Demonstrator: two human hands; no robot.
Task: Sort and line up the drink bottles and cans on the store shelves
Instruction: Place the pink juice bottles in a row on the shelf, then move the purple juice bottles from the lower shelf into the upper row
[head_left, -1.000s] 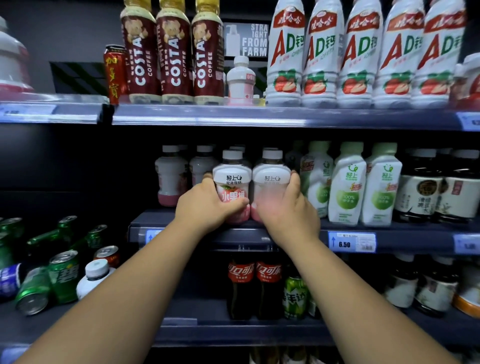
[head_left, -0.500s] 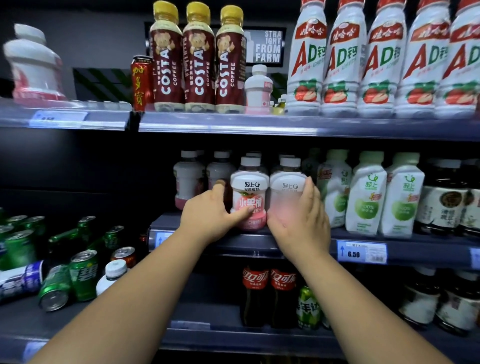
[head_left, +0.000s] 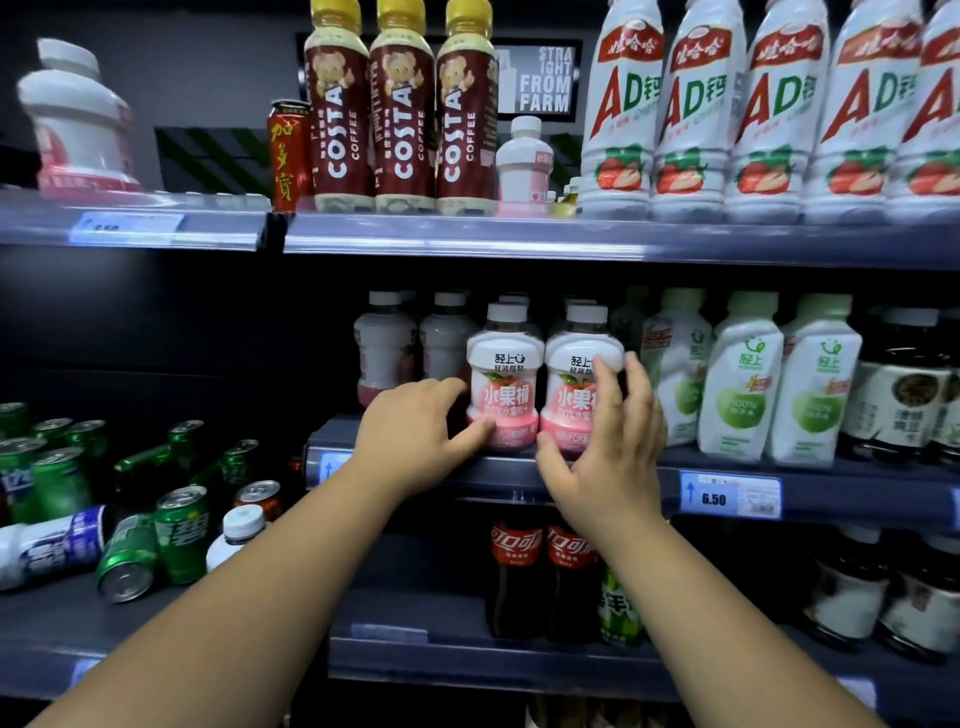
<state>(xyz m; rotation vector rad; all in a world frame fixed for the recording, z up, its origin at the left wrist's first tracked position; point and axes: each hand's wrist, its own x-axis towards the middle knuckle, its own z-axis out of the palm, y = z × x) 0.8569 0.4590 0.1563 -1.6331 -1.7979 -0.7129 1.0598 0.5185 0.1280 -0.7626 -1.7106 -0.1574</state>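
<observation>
The right hand (head_left: 608, 457) has let go since a second ago. Then it was wrapped round its bottle; now its fingers stand nearly straight and spread, lying flat on the front and right flank of the right peach bottle (head_left: 574, 374), with the thumb touching the base. The printed face of that bottle, a blur before, now looks outward like its neighbour's. The left hand (head_left: 415, 441) has slackened too, but it holds on lightly: the thumb is on the low front of the left peach bottle (head_left: 504, 384) and the forefinger runs up its left side.

Take the 6.50 price tag (head_left: 730, 496) as the marker. Both peach bottles stand just up and to the left of it, at the front lip of the middle shelf (head_left: 857, 483), upright and touching side by side. Their long axes are vertical and they lie straight ahead of the hands, each hand nearest its own bottle. I'd say this pair is about squared up, and the hands need only come straight back without dragging a bottle forward off the lip.

Above the tag and a little to its right, the green-label bottles (head_left: 737, 384) stand in their own row. Far to the left of the tag and lower, the green cans (head_left: 124, 561) lie jumbled, several tipped over. The left hand is nearer to them.
</observation>
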